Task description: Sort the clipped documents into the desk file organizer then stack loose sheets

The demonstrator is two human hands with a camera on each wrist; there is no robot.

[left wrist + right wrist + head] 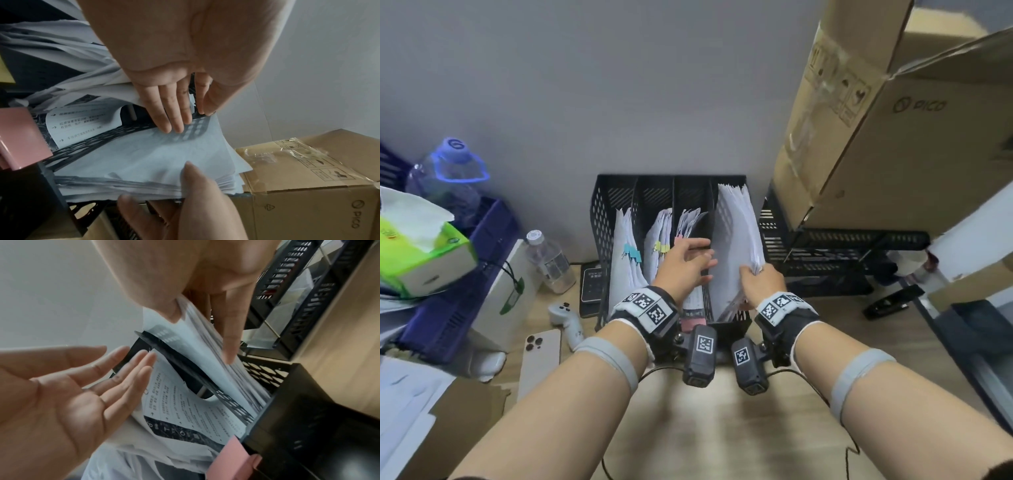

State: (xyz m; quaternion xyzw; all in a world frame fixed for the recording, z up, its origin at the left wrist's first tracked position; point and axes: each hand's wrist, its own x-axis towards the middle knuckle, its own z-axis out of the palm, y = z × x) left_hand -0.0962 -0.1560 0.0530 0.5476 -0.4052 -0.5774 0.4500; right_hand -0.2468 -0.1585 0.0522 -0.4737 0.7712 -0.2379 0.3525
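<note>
A black mesh file organizer (599, 219) with several slots stands against the wall. Its slots hold documents with blue clips (632, 255), with yellow clips (661, 245) and with a pink clip (22, 138). The rightmost slot holds a thick stack of loose sheets (736, 233). My right hand (755, 277) grips the stack's near edge, thumb (170, 311) on one face and index finger (228, 337) on the other. My left hand (693, 255) is flat with straight fingers (174, 113), which touch the divider and the stack's left face.
A large cardboard box (876, 120) sits on a black mesh tray rack (842, 253) just right of the organizer. To the left are a water bottle (549, 262), a white controller (566, 318), a phone (539, 359), a blue crate (465, 274) and a tissue box (421, 253).
</note>
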